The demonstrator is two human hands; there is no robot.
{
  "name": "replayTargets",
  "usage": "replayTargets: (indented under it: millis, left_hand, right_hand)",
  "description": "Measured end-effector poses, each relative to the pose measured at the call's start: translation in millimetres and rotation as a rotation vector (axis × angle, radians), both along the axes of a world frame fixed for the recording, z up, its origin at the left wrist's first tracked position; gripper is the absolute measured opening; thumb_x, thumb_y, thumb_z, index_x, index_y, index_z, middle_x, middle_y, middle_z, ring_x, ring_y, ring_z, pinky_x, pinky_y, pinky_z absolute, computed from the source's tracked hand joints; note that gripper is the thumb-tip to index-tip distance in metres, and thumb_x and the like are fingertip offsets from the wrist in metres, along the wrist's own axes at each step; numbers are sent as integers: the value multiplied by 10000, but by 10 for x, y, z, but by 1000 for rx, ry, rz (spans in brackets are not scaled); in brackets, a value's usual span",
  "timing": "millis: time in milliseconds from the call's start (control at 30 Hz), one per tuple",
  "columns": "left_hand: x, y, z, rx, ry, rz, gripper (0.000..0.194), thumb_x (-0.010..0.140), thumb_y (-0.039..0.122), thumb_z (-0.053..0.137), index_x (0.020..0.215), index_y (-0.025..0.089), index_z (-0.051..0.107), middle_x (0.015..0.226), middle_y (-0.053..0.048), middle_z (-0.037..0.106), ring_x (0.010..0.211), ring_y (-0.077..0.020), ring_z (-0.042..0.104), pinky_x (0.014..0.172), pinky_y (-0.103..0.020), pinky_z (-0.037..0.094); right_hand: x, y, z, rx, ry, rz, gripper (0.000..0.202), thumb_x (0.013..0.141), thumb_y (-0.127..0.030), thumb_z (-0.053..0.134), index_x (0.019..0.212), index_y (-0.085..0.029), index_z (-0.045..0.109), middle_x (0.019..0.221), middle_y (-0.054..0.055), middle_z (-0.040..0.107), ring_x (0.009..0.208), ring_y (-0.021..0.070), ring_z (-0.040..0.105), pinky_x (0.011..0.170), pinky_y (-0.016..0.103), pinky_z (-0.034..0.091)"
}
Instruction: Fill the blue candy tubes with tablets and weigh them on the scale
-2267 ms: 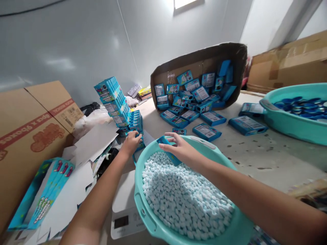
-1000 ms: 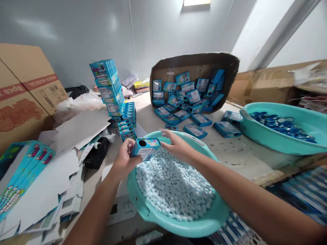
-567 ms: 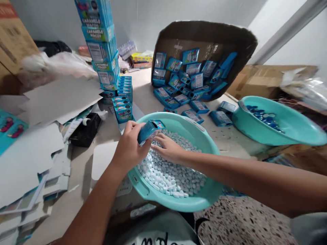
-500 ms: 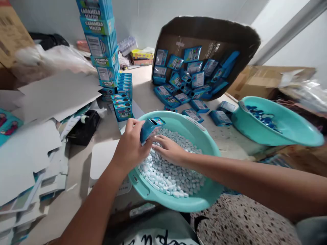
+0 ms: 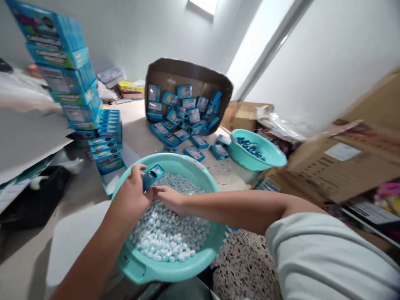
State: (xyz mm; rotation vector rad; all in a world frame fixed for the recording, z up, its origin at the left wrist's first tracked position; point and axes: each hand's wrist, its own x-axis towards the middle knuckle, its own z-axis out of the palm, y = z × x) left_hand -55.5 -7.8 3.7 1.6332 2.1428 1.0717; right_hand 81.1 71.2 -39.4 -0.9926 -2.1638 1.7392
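Note:
My left hand (image 5: 131, 192) is wrapped round a small blue candy box (image 5: 150, 178), which it holds tilted above the left part of a turquoise basin (image 5: 215, 246). A dark opening shows at the box's upper end. My right hand (image 5: 170, 199) is inside the basin, just above the pale candies (image 5: 170, 235) and close under the box. Its fingers are bent together beside my left hand; their tips are partly hidden, so what they hold cannot be made out.
Behind the basin, a tipped cardboard carton (image 5: 187, 68) spills blue boxes. A tall stack of blue boxes (image 5: 67, 75) stands left, near a black tape dispenser (image 5: 40, 196). At right are a second turquoise basin (image 5: 276, 158) with shiny blue pieces and a large cardboard box (image 5: 353, 160).
The view has swung right, bringing in the large cardboard box and my right sleeve. My right hand's fingers have drawn in from stretched out, while my left hand still holds the candy box.

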Motion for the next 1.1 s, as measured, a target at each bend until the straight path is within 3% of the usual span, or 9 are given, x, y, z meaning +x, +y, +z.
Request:
replayTargets:
  millis: [100,233,300,367,500,667,900,1100]
  left_hand:
    - [-24,69,-108,71,6,-99,457,838,348,500,1262,179,507,1187,-157,670,1118,-341,675,930,-453,560]
    - [-90,36,-161,75,47,-69,490,855,475,502,1237,175,567,1164,-154,678,1091,-360,669,901,-466,568]
    - [-93,-53,-111,91,48,-11,521,866,512,524,1268,183,567,1174,-144,678,1096,-351,670,882,-437,577]
    - [-60,-160,-22,129,39,65,506,886,512,533,1279,196,571,1177,-133,678,1104,-338,673,902,-421,574]
    - [47,-256,142,122,5,181,424,887,403,566,1248,180,578,1151,-136,685,1096,-341,682,935,-433,568]
    - [111,-189,195,30,55,173,362,888,215,588,1246,174,560,1237,-149,654,1097,-338,684,919,-448,583]
    - [115,-132,225,7,15,147,408,888,114,664,1267,141,517,1280,-169,625,1142,-322,670,946,-423,576]
    - [111,-103,201,-46,69,85,362,840,70,706,1146,140,527,1203,-161,631,1112,-337,663,943,-436,566]
  right_hand:
    - [-42,4,30,39,-12,35,298,901,-251,505,1008,-173,771,970,13,770,969,190,709,951,295,534]
    - [-36,114,209,181,-66,71,128,846,-236,640,833,-196,761,831,-19,737,905,210,696,862,281,529]
    - [48,223,327,278,-104,44,114,849,-251,661,865,-204,764,877,-3,737,942,230,681,896,313,510]
    - [162,357,400,377,-149,-19,162,885,-249,627,956,-201,765,1049,47,737,1080,261,645,1007,367,462]
    - [294,519,319,452,-261,-17,260,908,-290,633,1109,-177,752,1276,140,671,1277,329,552,1143,472,375]
    - [225,315,84,437,-289,68,432,950,-409,589,1316,-205,692,1424,136,589,1338,317,539,1187,461,365]
    - [142,75,72,305,-175,-3,416,953,-427,533,1215,-181,744,1372,132,645,1309,316,567,1179,477,362]
    - [111,-137,102,54,-22,-114,398,877,-510,569,1077,-245,789,1171,32,765,1207,298,638,1114,442,429]
